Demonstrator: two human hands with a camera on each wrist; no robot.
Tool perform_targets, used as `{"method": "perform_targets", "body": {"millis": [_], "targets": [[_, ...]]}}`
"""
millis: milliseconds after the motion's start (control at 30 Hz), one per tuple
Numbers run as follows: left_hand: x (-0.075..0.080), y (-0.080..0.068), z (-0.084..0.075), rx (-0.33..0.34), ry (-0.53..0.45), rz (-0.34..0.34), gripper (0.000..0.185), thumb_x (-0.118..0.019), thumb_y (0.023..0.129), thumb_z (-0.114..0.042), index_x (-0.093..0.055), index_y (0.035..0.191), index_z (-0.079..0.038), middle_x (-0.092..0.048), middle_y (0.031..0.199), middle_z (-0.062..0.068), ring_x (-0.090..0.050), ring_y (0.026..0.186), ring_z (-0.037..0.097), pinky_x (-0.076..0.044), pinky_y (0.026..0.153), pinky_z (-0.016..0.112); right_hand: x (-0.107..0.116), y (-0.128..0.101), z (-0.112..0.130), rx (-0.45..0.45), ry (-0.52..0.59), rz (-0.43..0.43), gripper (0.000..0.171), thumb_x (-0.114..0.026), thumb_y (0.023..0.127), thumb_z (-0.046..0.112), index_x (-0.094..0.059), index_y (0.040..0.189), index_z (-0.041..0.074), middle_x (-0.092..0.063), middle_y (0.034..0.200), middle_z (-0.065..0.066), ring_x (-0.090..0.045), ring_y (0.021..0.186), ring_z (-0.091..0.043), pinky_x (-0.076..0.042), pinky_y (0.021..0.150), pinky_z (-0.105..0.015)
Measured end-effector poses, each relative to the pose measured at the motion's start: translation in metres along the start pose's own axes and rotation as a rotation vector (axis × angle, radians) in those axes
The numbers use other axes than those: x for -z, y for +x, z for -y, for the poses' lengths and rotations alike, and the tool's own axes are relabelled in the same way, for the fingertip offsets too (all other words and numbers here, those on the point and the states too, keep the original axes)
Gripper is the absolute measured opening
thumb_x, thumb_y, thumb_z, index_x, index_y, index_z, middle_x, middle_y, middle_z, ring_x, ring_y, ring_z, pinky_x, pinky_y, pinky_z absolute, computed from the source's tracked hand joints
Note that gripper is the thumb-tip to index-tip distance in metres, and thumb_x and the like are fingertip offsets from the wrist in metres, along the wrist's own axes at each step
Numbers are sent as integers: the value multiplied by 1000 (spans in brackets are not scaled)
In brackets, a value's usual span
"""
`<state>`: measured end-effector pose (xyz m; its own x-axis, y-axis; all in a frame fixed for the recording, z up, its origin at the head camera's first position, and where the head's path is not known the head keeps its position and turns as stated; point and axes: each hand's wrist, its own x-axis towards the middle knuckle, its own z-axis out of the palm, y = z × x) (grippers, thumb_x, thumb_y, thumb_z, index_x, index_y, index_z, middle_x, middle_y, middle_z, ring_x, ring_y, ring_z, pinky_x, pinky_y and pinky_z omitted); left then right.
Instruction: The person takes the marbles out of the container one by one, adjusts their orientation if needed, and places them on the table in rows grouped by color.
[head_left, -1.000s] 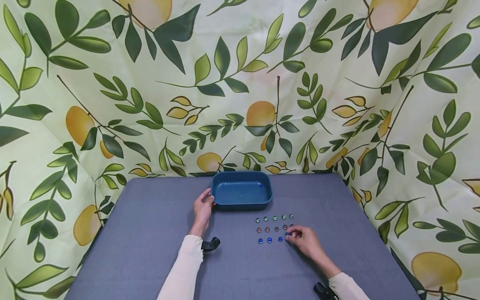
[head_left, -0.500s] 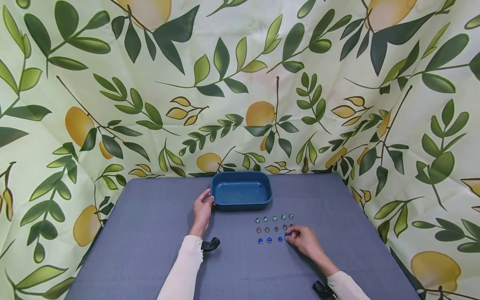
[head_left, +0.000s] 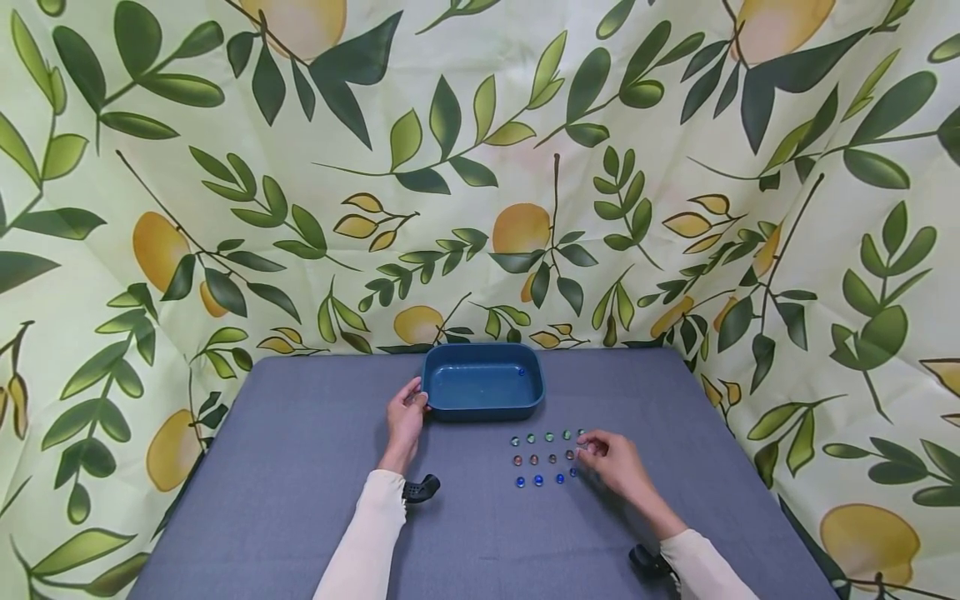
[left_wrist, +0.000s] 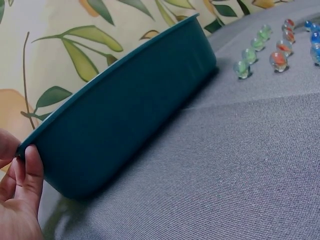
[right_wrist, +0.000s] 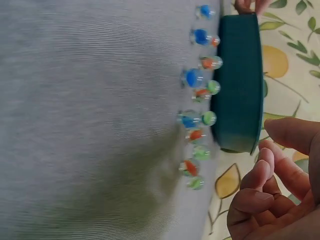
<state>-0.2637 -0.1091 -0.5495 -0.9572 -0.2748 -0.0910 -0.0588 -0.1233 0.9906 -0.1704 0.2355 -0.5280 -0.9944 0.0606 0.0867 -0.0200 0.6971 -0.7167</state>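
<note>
At the back of the table a dark blue plastic tub (head_left: 483,414) holds one blue marble (head_left: 522,372). My left hand (head_left: 406,423) pinches the tub's left rim between thumb and fingers, as the left wrist view shows. To the tub's front right, glass marbles stand in three rows: green marbles (head_left: 550,437) at the back, red marbles (head_left: 534,459) in the middle, blue marbles (head_left: 538,481) in front. Above the right end of these rows hovers my right hand (head_left: 611,460), fingers loosely bent and nothing between them. It partly hides the right end of the rows.
A grey cloth (head_left: 315,467) covers the table. Leaf-and-lemon fabric (head_left: 450,208) hangs behind and at both sides. A black strap device (head_left: 422,489) sits at my left wrist, and a similar black device (head_left: 647,561) at my right.
My right hand has let go of a blue marble at the right end of the front row and risen slightly away from it. The left hand and tub have stayed put.
</note>
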Motion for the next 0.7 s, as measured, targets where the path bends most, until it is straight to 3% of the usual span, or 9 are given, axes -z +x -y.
{"method": "perform_targets", "body": {"millis": [700], "targets": [[2,0,-1,-3,13,-1,43,-52,96,-1,-54,138,-2,-52,134,22,-55,105,24,-51,73,17,-3,20,27,49,-2,7,9,-75,84,15,-72,92,10,-61,74,1,-51,63,-9,-42,54,-20]]}}
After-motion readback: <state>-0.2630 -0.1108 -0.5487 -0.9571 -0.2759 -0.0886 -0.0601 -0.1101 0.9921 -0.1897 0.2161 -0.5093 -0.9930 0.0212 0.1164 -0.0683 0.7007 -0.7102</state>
